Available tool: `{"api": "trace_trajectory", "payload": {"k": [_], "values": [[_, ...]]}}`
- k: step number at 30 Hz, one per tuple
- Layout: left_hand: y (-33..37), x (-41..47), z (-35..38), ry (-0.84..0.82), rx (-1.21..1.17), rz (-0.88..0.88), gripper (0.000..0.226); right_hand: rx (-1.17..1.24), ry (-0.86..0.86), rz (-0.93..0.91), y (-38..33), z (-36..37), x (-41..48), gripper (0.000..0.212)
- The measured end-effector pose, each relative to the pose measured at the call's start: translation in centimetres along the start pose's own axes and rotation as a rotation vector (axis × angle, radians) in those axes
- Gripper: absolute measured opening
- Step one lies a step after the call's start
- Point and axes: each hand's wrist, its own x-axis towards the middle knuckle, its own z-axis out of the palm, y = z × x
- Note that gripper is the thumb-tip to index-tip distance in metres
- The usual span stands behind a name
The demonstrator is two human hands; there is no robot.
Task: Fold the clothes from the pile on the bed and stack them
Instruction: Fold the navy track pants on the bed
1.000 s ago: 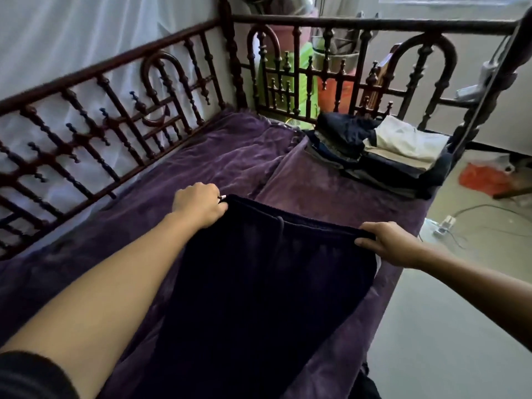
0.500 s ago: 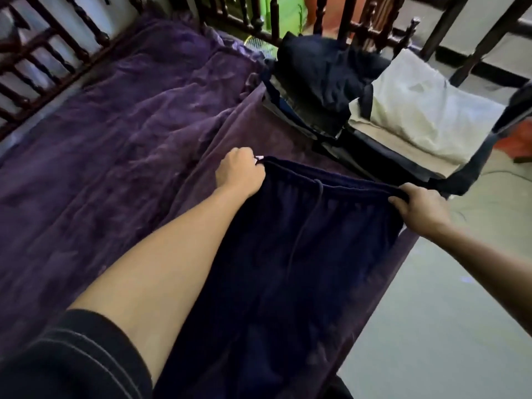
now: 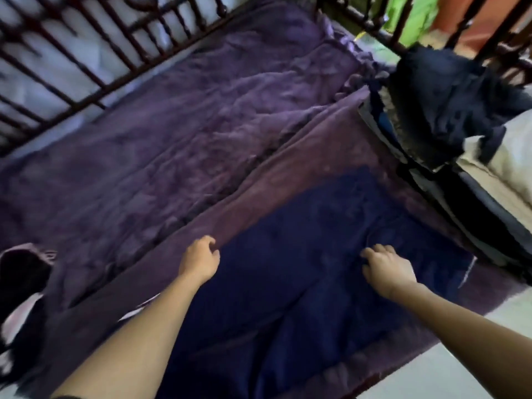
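Half a second ago both hands gripped the waistband of the navy trousers (image 3: 302, 283) and held it up off the bed. Now the trousers lie spread flat on the purple bedspread (image 3: 172, 145). Both hands have left the waistband and sit lower down the garment, nearer the person.

The left hand (image 3: 200, 260) is at the left edge of the trousers, where navy cloth meets purple. Its fingers (image 3: 211, 243) are curled in, but the blur hides whether they pinch the edge or only rest there. The right hand (image 3: 385, 269) lies palm down on the trousers right of their middle, its fingers (image 3: 371, 251) loosely spread and holding nothing.

The trousers lie along the near side of the bed. Their long axis runs from the bottom of the view, close to the person, up and to the right. The wide end points away from the person toward the pile of clothes (image 3: 431, 133), and the legs run back toward the bottom edge. The far right corner of the trousers lies just beside the foot of the pile.

On the pile, a crumpled dark garment (image 3: 443, 99) lies on top, beside a cream garment (image 3: 512, 156). The dark wooden bed rail (image 3: 86, 67) runs along the far left side, and pale floor (image 3: 460, 370) shows at the bottom right.
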Motion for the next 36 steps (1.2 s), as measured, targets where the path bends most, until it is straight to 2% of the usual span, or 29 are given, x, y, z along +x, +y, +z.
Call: {"api": "trace_trajectory", "payload": {"k": [5,9,13,16,19,21,22,23,24,25,26,28,30,33,36], "values": [[-15.7,-7.0,-1.0,-0.009,-0.080,-0.329,0.030,-0.074,-0.088,-0.279,-12.1,0.0,1.5,0.030],[-25.4,-11.1,-0.4,-0.002,-0.151,-0.490,0.026,-0.157,-0.152,-0.438,-20.9,1.4,1.8,0.032],[-33.6,-12.1,1.3,-0.019,-0.119,-0.535,0.036,-0.235,-0.181,-0.554,-28.1,4.1,2.0,0.034],[-38.2,-10.5,3.1,0.033,-0.073,-0.475,0.044,-0.262,-0.173,-0.583,-33.2,6.4,2.9,0.036],[-41.7,-6.9,4.4,0.207,-0.248,-0.525,0.044,-0.211,-0.082,-0.593,-38.6,9.2,4.7,0.042],[-43.5,-4.2,4.7,0.209,-0.445,-0.603,0.049,-0.187,-0.077,-0.605,-41.2,10.7,5.7,0.049],[-44.3,-3.2,5.1,0.149,-0.496,-0.618,0.053,-0.201,-0.103,-0.599,-42.4,11.7,5.9,0.052],[-44.5,-2.4,5.2,0.076,-0.496,-0.588,0.050,-0.221,-0.114,-0.587,-43.0,12.2,6.0,0.053],[-44.6,-2.1,5.4,0.029,-0.465,-0.540,0.038,-0.244,-0.091,-0.582,-43.4,12.7,5.6,0.049],[-44.7,-2.2,5.6,0.036,-0.422,-0.507,0.019,-0.245,-0.036,-0.585,-43.6,13.2,4.9,0.044],[-44.7,-2.6,5.5,0.081,-0.405,-0.484,0.014,-0.211,0.039,-0.599,-43.4,13.4,3.9,0.038],[-45.1,-4.5,4.8,0.243,-0.404,-0.497,0.036,-0.108,0.164,-0.665,-42.0,13.1,1.2,0.028],[-45.8,-6.9,4.2,0.356,-0.411,-0.471,0.041,-0.071,0.221,-0.760,-40.1,12.4,-1.6,0.023],[-46.6,-9.4,4.8,0.242,-0.537,-0.217,0.047,-0.133,0.126,-0.785,-37.7,12.3,-4.5,0.028],[-47.4,-9.3,4.5,0.129,-0.649,-0.108,0.046,-0.121,0.065,-0.683,-37.0,12.1,-4.9,0.030]]}}
